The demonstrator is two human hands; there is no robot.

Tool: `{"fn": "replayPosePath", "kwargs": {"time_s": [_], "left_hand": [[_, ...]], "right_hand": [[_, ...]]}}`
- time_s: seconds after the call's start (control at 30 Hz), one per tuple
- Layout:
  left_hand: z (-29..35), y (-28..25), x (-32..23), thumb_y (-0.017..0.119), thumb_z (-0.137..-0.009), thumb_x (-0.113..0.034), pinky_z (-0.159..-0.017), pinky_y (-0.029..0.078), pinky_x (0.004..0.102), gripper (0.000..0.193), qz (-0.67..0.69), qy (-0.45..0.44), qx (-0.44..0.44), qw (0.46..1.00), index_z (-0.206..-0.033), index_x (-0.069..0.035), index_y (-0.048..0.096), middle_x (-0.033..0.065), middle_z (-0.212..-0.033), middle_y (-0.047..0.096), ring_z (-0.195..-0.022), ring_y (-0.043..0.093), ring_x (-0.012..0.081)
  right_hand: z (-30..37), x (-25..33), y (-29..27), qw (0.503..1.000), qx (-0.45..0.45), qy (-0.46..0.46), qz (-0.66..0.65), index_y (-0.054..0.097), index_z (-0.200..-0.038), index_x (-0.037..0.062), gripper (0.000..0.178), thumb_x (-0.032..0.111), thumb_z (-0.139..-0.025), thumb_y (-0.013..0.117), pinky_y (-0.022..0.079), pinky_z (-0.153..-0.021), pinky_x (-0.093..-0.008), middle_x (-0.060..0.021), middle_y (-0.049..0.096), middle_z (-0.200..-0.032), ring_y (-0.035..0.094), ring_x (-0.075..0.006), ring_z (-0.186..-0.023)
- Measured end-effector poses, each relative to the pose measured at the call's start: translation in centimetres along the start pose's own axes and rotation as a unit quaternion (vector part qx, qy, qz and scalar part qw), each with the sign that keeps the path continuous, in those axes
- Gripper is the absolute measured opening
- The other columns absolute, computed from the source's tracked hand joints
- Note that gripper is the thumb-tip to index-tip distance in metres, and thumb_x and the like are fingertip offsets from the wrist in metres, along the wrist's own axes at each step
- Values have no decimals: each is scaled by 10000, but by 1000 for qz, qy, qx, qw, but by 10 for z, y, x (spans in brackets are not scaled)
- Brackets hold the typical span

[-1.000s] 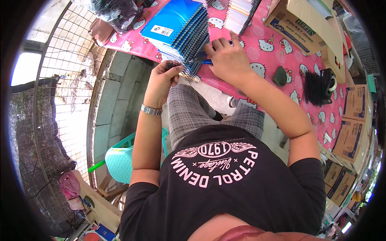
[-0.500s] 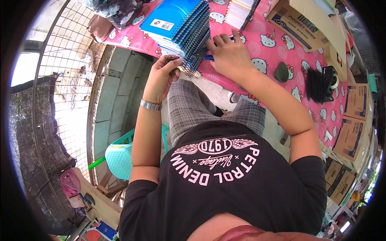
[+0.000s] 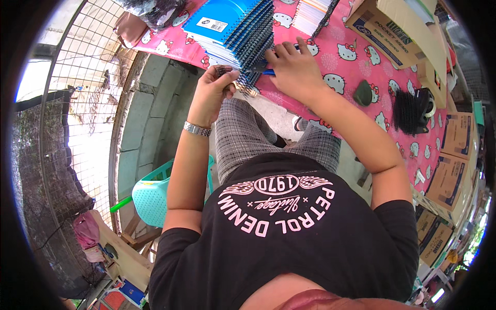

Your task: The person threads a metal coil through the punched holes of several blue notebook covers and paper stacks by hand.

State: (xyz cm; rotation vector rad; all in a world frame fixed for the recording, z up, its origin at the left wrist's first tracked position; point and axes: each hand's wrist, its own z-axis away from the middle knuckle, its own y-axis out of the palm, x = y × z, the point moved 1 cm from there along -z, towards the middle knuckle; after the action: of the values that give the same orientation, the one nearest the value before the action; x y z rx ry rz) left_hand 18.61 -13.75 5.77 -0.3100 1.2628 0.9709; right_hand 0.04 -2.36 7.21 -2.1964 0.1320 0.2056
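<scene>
Now, at the left, beside the person's leg, a turquoise plastic stool [image 3: 155, 194] stands on the ground, well apart from the table. The left hand [image 3: 214, 90], with a metal watch [image 3: 197, 129] on its wrist, is at the near edge of the pink patterned tablecloth [image 3: 341, 62]; its fingers are closed around the end of a black spiral binding coil [image 3: 235, 82] at the stack's near corner. The stack of blue spiral notebooks [image 3: 232, 28] lies near the left end of the table. The right hand [image 3: 289, 67] presses flat on the cloth just beside the stack and grips a blue tool, mostly hidden. Farther right lie a dark green object [image 3: 362, 93] and a black bundle of coils [image 3: 411, 111]; cardboard boxes [image 3: 387, 31] stand along the far edge.
</scene>
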Motion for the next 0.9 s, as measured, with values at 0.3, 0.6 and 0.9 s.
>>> {"fn": "replayPosePath", "kwargs": {"time_s": [0.3,0.6,0.9], "left_hand": [[-6,-9,9,660,-863,-7,-543,437,228,168,-30,8,-5,1000,-1009,-35,582,32,-815,621,-626,570,104],[-6,5,13,693,-836,1,-531,425,222,201,-92,6,-23,996,-991,-49,575,16,-805,615,-615,565,91],[-5,-3,19,697,-832,-21,-530,421,226,195,-38,-4,-14,999,-981,-40,572,23,-812,623,-611,559,93]], "right_hand": [[5,1,1,986,143,49,-65,618,-878,70,122,170,-821,578,505,-786,-416,-70,656,-817,657,-261,-819],[-6,10,7,963,242,80,-87,614,-914,81,133,167,-821,572,456,-883,-488,-81,653,-896,642,-251,-891],[11,2,10,1000,16,6,13,622,-875,83,128,186,-820,569,494,-758,-434,-80,663,-833,655,-250,-855]]}}
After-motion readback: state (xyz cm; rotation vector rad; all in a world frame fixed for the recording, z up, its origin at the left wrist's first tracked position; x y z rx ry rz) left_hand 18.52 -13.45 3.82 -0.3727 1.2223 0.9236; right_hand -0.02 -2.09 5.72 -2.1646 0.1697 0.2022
